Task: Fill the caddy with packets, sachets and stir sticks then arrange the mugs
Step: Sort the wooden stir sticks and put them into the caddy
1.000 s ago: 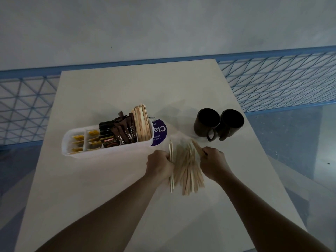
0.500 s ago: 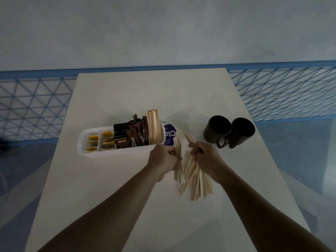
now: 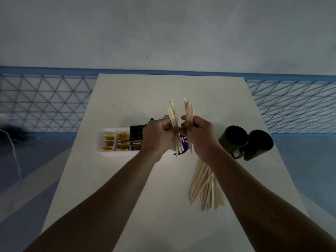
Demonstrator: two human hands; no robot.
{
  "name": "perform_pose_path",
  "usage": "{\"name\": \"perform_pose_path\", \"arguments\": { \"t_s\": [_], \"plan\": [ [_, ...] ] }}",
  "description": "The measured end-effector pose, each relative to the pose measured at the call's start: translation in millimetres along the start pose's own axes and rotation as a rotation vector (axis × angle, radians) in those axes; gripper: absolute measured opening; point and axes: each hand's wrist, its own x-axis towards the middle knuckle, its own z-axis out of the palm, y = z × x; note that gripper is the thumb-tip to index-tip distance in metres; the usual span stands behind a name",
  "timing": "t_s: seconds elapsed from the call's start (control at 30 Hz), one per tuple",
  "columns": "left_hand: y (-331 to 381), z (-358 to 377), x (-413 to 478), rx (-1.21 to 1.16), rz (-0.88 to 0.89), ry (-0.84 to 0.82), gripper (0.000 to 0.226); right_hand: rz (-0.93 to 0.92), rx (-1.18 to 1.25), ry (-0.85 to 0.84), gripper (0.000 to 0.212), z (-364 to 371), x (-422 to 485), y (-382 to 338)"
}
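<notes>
My left hand [image 3: 157, 135] grips a bundle of wooden stir sticks [image 3: 172, 115], held upright above the table. Beside it my right hand [image 3: 200, 135] grips a second bundle of stir sticks [image 3: 189, 110], the two bundles nearly touching. Behind the hands lies the white caddy [image 3: 101, 140] with yellow sachets [image 3: 109, 142] on the left and dark brown packets [image 3: 136, 137] in the middle; its right end is hidden by my hands. A loose pile of stir sticks [image 3: 205, 188] lies on the table under my right forearm. Two black mugs [image 3: 245, 140] stand side by side at the right.
The pale table [image 3: 145, 91] reaches back to a grey wall. Blue lattice railing [image 3: 45, 102] runs on both sides of it. A purple label [image 3: 183, 142] shows between my hands. The table's right edge lies close to the mugs.
Both hands rose from the table, each lifting a bundle of sticks upright in front of the caddy. The view tilted, so the table sits lower in frame.
</notes>
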Motion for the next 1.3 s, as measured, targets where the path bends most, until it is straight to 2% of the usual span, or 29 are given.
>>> {"name": "perform_pose_path", "arguments": {
  "t_s": [0.17,0.37,0.6,0.7,0.87,1.1,1.2,1.3],
  "plan": [
    [-1.0,-6.7,7.3,0.108,0.158,0.141,0.018,0.006,0.196,0.004,0.023,17.4,10.1,-5.7],
    [-19.0,-2.4,12.7,0.19,0.28,0.251,0.018,0.031,0.272,-0.024,0.021,31.4,17.2,3.9],
    [-35.3,6.7,10.7,0.215,0.248,0.249,0.017,0.082,0.292,-0.089,0.027,30.9,21.9,20.7],
    [-39.5,10.6,11.3,0.224,0.184,0.236,0.013,0.096,0.166,-0.064,0.027,28.9,23.4,32.4],
    [-42.0,12.5,13.2,0.256,0.156,0.251,0.007,0.021,-0.035,-0.066,0.025,25.6,23.2,35.5],
    [-25.3,5.8,21.4,0.265,0.214,0.262,0.018,-0.155,-0.396,-0.026,0.025,20.0,28.9,25.5],
    [-21.7,3.9,25.5,0.294,0.216,0.276,0.019,-0.254,-0.563,-0.018,0.03,18.1,30.8,21.1],
    [-20.0,1.7,31.1,0.363,0.225,0.293,0.03,-0.297,-0.626,0.004,0.04,16.8,32.6,16.1]
  ]
}}
